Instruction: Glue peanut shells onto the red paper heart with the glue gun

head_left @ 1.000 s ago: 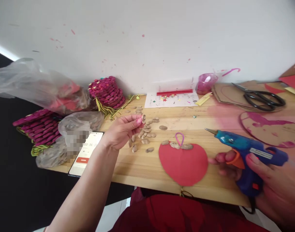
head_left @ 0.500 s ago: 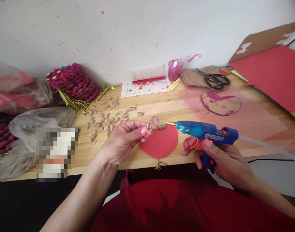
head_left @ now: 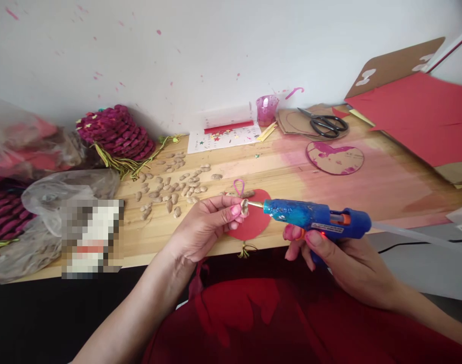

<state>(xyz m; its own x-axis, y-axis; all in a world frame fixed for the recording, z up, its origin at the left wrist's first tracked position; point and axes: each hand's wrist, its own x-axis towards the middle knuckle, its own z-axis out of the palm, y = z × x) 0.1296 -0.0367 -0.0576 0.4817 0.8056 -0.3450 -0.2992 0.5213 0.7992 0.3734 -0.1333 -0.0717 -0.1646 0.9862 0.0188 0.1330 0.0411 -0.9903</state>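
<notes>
Between the thumb and fingers of my left hand (head_left: 212, 225) is a peanut (head_left: 245, 207). My right hand (head_left: 340, 260) grips a blue hot glue gun (head_left: 303, 215), with fingers by its orange trigger and a small red light glowing. The metal nozzle meets the peanut or sits right at it. Below and behind them lies a red paper disc (head_left: 249, 227), partly covered by my left hand. A pink loop (head_left: 238, 187) stands out at its top edge, beside another peanut (head_left: 248, 194). A yellow-green tassel (head_left: 246, 250) hangs from its lower edge.
Loose peanuts (head_left: 170, 189) are scattered on the wooden table, left of centre. Further left are a purple peanut craft (head_left: 121, 131) and plastic bags (head_left: 67, 187). Scissors (head_left: 325, 124), a pink-stained cup (head_left: 267, 110), a painted cardboard disc (head_left: 335, 157) and red paper (head_left: 424, 116) lie at the back and right.
The glue gun's nozzle and the held peanut have come together; before, there was a gap between them. My left hand has moved right, over the red disc. The view has shifted slightly.
</notes>
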